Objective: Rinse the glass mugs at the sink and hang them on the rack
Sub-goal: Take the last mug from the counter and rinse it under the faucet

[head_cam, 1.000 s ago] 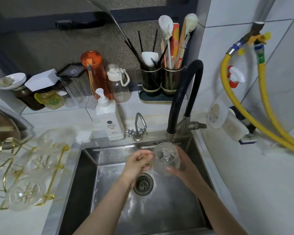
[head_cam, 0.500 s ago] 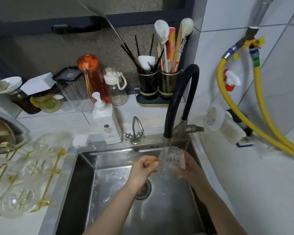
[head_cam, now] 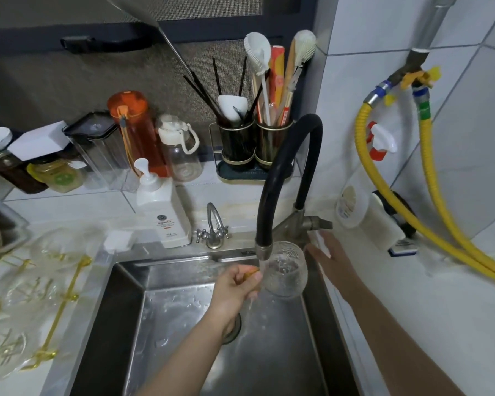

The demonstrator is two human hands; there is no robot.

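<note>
Gold wire of the rack (head_cam: 69, 284) shows at the left edge of the frame, where we see clear glass mugs (head_cam: 20, 292) hanging on it. Right of it we find the steel sink (head_cam: 126, 310) filling the lower middle. Over the basin our left hand (head_cam: 235, 290) pinches the amber handle of a glass mug (head_cam: 286, 274) held upright under the black faucet (head_cam: 272, 195). Further right, our right hand (head_cam: 329, 258) lies with straight, relaxed fingers beside the faucet base, apart from the mug, holding nothing.

soap bottle (head_cam: 162, 212), orange flask (head_cam: 135, 132) (behind), yellow hoses (head_cam: 429, 201)
</note>
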